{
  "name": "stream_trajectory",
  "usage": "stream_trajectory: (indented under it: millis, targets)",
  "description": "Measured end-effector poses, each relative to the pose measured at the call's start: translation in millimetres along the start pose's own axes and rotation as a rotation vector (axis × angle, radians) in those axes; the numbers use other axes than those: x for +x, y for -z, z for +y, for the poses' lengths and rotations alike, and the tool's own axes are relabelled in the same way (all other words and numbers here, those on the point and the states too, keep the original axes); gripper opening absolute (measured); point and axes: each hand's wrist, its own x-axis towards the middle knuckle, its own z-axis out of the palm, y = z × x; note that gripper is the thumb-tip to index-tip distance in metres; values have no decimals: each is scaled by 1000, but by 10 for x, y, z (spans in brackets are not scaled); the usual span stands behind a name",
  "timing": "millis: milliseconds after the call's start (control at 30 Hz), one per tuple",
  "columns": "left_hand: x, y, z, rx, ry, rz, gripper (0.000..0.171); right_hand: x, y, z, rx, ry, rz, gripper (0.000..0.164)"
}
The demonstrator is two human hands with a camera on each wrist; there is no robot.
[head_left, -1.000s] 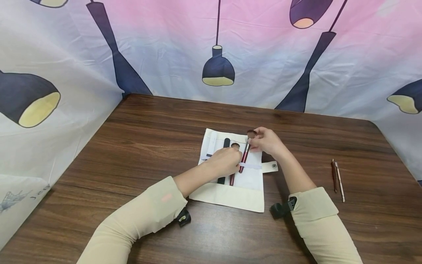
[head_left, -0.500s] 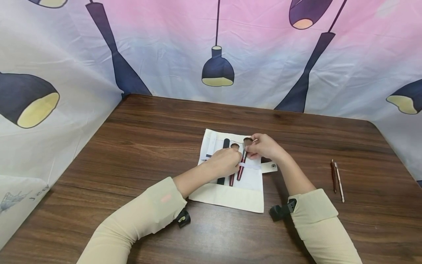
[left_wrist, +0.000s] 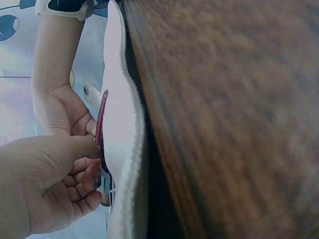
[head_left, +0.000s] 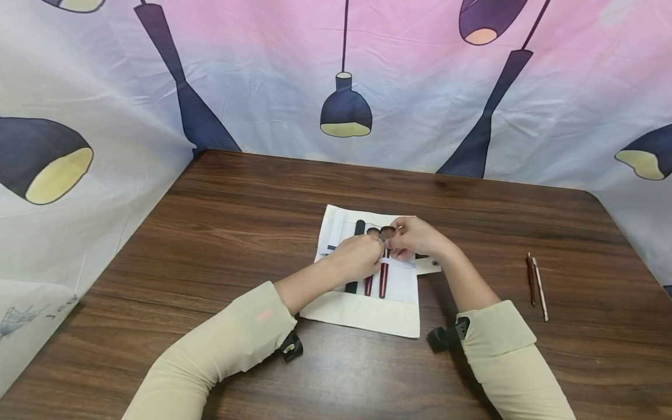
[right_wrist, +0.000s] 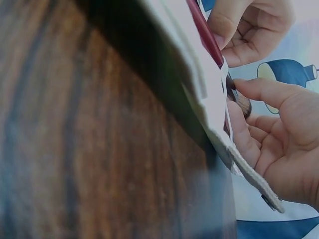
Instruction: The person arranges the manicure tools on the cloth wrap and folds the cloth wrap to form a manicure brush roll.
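An off-white cloth brush roll [head_left: 362,314] lies unfolded on the table. My right hand [head_left: 418,237] pinches a makeup brush [head_left: 384,281] near its dark bristles; its red handle runs under a white elastic band [head_left: 403,264]. Over the roll's middle, the fingers of my left hand [head_left: 357,258] are curled and seem to pinch that band beside the handle; the fingertips are partly hidden. Just left of the held brush lies a second red-handled brush [head_left: 368,287], partly covered by my left hand. In the right wrist view, the right thumb and fingers [right_wrist: 261,89] meet at the brush head.
A black flat strip [head_left: 360,227] and a white flat piece [head_left: 336,227] sit in the roll's left part. Its snap strap [head_left: 429,266] sticks out rightward. Farther right, a dark red stick [head_left: 531,280] and a pale stick [head_left: 541,290] lie on the wooden table [head_left: 252,221].
My right hand has moved toward me and a little left, sliding the makeup brush farther down under the elastic band. The left hand has stayed almost still.
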Motion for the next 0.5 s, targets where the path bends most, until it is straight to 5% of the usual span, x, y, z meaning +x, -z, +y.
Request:
stream_trajectory:
  millis: [300,500]
  targets:
    - [9,-2,6,1,9,-16,11,-56,35,-1,-45,-14,25,38]
    - [21,-12,25,26,-6,-8,15,-444,239,19,-165,4,155,37]
